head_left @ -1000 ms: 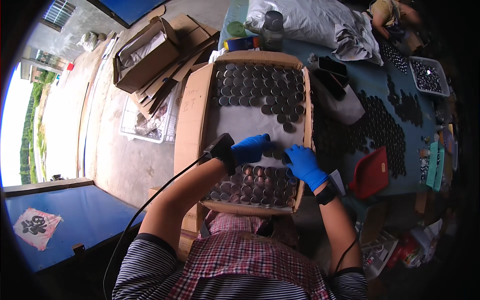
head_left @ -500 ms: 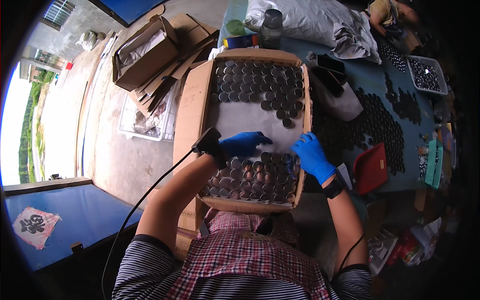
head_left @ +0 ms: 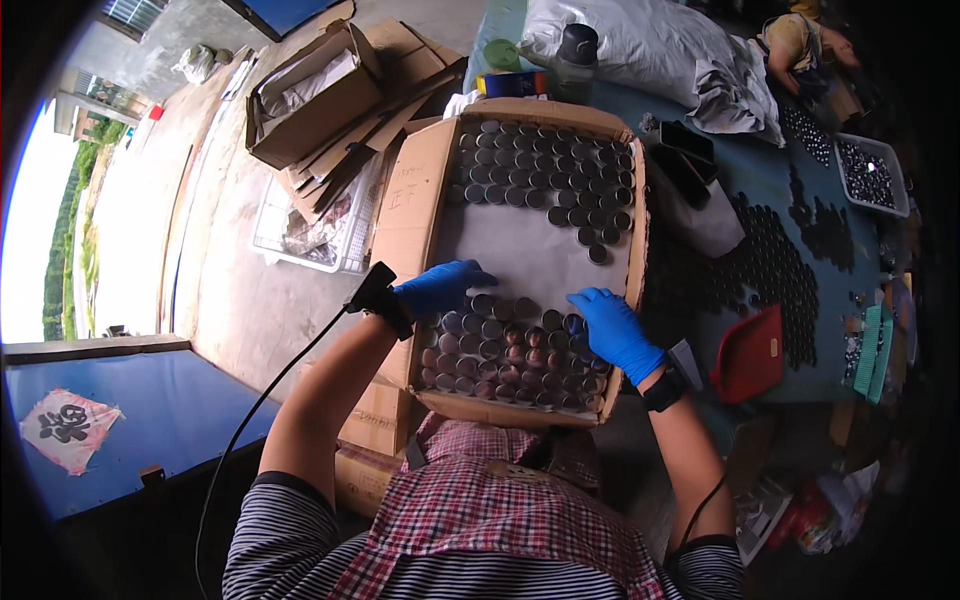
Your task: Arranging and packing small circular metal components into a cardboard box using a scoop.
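A big brown cardboard box (head_left: 500, 412) sits in the middle of the frame with lots of small round pieces in it. One bunch, the dark pieces (head_left: 537, 180), lines up in rows near the top of the box, and the other bunch, the shiny pieces (head_left: 489, 349), fills the bottom part. Between the two bunches there is a smooth gray sheet (head_left: 515, 240). The left hand (head_left: 442, 286), in a blue glove, reaches over the left side of the box, and its fingers point to the right, just beside the top row of the shiny pieces. Its fingers look loose, but its underside is hidden, so I cannot tell if it has hold of anything. The right hand (head_left: 612, 328), in a blue glove too, is over the right side of the box with its fingers a bit bent and pointing to the upper left. Some shiny pieces are right by it, but I cannot tell if it grips one. A red dustpan (head_left: 750, 352) lies to the right of the box, on a blue-green table (head_left: 750, 165). More dark pieces are spread on that table, and a clear tub (head_left: 903, 205) of tiny shiny bits is near the right edge. At the top are a big white bag (head_left: 630, 45) and a jar with a dark lid (head_left: 577, 75). Another person (head_left: 795, 45) is in the upper right corner. An open brown carton (head_left: 310, 120) is in the upper left, above a white crate (head_left: 352, 232).
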`<move>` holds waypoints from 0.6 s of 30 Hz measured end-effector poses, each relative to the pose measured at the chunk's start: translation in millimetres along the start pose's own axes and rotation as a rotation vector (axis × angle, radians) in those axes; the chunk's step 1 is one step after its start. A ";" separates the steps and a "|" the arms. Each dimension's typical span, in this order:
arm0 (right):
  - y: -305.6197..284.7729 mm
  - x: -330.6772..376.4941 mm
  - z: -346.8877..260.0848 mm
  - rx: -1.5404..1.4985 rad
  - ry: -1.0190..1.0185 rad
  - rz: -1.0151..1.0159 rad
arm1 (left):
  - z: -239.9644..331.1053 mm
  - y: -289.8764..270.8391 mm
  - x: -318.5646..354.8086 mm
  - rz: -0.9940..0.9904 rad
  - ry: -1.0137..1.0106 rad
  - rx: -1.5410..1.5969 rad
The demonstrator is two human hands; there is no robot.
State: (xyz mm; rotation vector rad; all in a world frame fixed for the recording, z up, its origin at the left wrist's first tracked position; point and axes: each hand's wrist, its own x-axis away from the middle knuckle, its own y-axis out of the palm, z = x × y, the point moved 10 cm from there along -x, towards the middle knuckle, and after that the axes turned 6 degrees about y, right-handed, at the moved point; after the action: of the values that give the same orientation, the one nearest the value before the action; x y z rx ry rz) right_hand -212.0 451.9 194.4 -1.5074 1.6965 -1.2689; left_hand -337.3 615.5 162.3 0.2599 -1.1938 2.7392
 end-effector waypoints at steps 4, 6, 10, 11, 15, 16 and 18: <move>9.3 -26.8 -41.2 -0.146 -0.084 0.081 | 2.3 20.6 -2.8 -0.068 -0.057 0.144; 10.3 -33.8 -54.5 -0.184 -0.108 0.096 | 0.7 24.5 -1.1 -0.086 -0.073 0.174; 40.9 -34.5 -49.5 -0.189 -0.084 -0.085 | -2.8 0.7 13.9 0.018 -0.070 -0.231; 43.4 -32.6 -43.2 -0.241 -0.073 -0.073 | -11.6 -3.1 20.4 -0.021 -0.173 -0.423; 14.1 -34.0 -26.0 -0.376 -0.001 0.195 | -9.5 0.7 42.4 -0.021 -0.111 -0.346; 11.4 -35.4 -21.1 -0.371 0.003 0.197 | -7.1 -0.7 41.0 -0.088 -0.138 -0.392; -14.1 -28.8 13.5 -0.306 0.254 0.460 | -4.2 -5.9 34.3 -0.019 -0.135 -0.345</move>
State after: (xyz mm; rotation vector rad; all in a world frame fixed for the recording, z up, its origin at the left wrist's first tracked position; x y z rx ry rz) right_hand -187.3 476.3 195.9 -1.0410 2.3240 -1.0162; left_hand -369.9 624.7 171.1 0.4149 -1.6600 2.4743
